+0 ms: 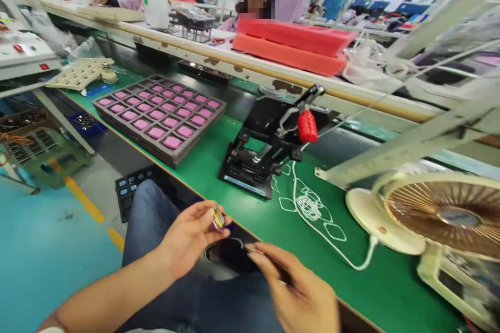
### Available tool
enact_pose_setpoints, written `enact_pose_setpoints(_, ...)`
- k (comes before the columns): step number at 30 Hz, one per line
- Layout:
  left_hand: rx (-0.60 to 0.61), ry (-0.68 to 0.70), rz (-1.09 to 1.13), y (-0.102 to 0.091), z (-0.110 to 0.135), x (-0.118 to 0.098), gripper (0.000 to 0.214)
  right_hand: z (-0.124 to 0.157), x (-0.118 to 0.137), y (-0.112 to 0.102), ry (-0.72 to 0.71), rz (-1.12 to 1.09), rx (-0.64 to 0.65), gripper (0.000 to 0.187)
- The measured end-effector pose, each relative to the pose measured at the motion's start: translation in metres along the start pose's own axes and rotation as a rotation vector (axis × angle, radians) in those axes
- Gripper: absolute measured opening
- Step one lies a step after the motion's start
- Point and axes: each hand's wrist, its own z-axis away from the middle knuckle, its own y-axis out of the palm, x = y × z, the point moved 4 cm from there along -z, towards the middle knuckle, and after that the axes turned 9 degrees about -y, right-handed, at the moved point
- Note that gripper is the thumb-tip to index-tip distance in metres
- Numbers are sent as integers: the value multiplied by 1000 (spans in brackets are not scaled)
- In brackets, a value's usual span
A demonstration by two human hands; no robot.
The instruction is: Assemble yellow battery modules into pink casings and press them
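Between the thumb and fingers of my left hand [187,244] is a small rounded part [219,218] with yellow, silver and purple on it. My right hand [299,289] is closed around a thin dark tool [287,274], its kind mostly hidden by the fingers; the tip points toward the left hand but stays apart from the part. Both hands are over my lap, at the bench's front edge. Beyond them on the green bench stands a black clamp fixture [261,151] with a red grip [307,126]. To its left lies a dark foam tray [136,139] with several pink pieces [172,142] in its pockets.
White thin loops [335,231] and a white cable [332,251] lie right of the fixture. A fan [457,216] stands at the right. Red foam blocks [289,47] rest on the raised shelf. A smaller black tray [124,195] is beside my knee. People sit across the bench.
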Motion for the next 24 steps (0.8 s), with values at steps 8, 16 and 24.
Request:
enact_pose_setpoints(8,-63,139,-71,1,12,-4,36,-23,33,68,-218,-143,-107,13)
enact_pose_setpoints(16,-19,92,-110,-1,9,1,32,-14,26,68,-265,-71,-87,6)
enact_pose_setpoints(24,31,232,-251,-8,10,5,32,-8,13,71,-253,-72,8,7)
